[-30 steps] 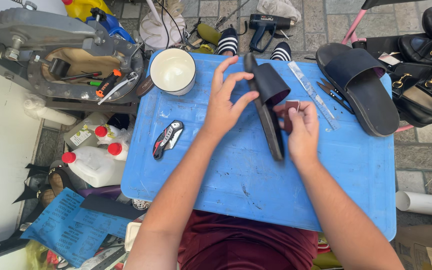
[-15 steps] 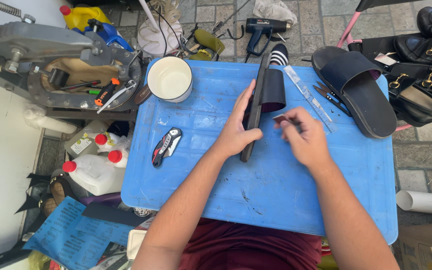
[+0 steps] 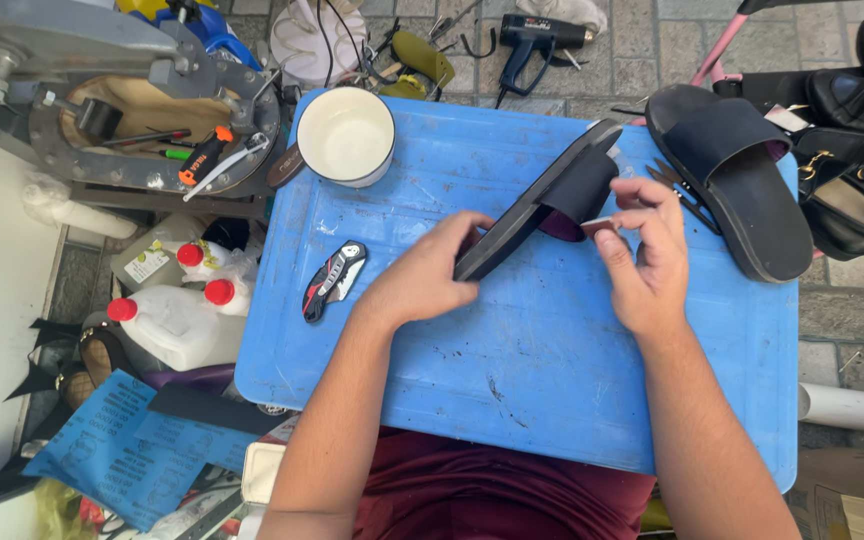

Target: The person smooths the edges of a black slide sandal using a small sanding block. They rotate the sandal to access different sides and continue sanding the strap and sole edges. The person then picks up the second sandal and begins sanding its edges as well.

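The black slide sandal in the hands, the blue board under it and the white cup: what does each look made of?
Black slide sandal: apparently rubber or foam sole, matte, with a dark strap, perhaps synthetic leather; left hand steadies it, right hand is at the strap.
Blue board: looks like hard plastic, scuffed and scratched.
White cup: smooth and slightly glossy, plastic or enamel; cannot tell.

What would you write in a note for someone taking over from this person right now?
Left hand holds the black slide sandal on its edge on the blue board. Right hand pinches a small flat piece against the sandal's strap. The matching sandal lies to the right, a folding knife and a white cup to the left. The strap work is in hand; I cannot tell how far along.
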